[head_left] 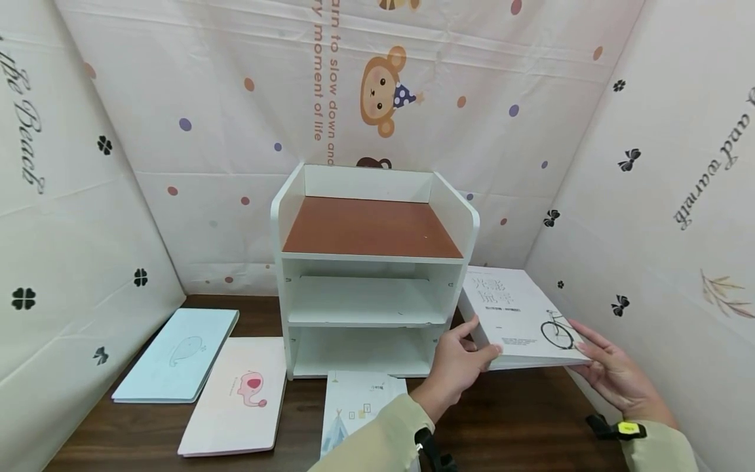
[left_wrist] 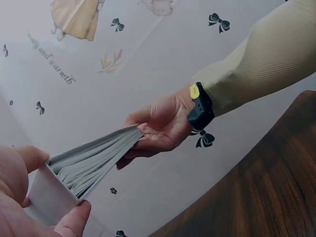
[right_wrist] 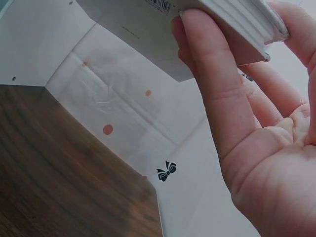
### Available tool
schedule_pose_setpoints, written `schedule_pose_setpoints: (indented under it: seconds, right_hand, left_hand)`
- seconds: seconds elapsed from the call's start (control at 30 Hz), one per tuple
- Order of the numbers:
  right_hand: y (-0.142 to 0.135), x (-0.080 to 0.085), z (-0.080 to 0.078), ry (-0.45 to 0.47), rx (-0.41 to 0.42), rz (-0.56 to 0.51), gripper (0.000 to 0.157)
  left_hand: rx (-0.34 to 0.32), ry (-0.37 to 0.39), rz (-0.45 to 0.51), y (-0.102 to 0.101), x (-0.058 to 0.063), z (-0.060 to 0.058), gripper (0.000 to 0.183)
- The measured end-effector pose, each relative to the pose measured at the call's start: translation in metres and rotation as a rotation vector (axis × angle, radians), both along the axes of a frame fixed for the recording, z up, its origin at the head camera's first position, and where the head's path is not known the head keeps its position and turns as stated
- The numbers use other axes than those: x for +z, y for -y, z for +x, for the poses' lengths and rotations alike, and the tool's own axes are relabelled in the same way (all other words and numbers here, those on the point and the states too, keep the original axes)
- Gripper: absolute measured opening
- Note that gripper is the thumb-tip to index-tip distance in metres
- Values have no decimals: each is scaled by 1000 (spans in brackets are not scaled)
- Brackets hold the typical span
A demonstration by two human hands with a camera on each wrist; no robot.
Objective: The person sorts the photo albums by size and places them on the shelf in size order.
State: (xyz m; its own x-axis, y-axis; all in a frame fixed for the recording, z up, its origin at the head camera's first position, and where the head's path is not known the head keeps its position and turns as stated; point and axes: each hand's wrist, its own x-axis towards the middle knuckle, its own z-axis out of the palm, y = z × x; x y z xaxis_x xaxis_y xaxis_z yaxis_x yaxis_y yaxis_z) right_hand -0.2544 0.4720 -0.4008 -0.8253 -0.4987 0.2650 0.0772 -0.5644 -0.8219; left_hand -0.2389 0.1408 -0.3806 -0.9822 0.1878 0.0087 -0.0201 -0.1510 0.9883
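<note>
Open-fronted shelf (head_left: pixel 366 300), booklet (head_left: pixel 360 400) before lower bay (head_left: pixel 362 351), wall (head_left: pixel 655 196) right of book (head_left: pixel 519 314)

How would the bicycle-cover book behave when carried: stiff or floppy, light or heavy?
The book probably stays fairly stiff: its cover looks flat between the left hand and right hand. Its thickness suggests some weight. The pages may splay, since gaps show between them.

Three books (head_left: pixel 238 396), shelf (head_left: pixel 371 298) on table (head_left: pixel 513 413)
</note>
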Motion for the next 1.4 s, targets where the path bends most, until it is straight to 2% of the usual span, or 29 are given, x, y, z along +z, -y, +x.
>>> schedule_pose_setpoints:
  seconds: [0.77,0.9,1.17,1.4]
  right_hand:
    - [-4,11,2,10,-6,18,60]
    - [-4,11,2,5,14,7,60]
    - [-6,15,1,-33,117,-55,62]
    - [-4,19,0,-32,97,-52,62]
  left_hand:
    - [12,-7,-4,0,10,3,66]
    - [8,-5,1,-1,10,2,66]
    - [7,-17,20,-2,14,3,65]
    - [9,-43,21,0,20,4,65]
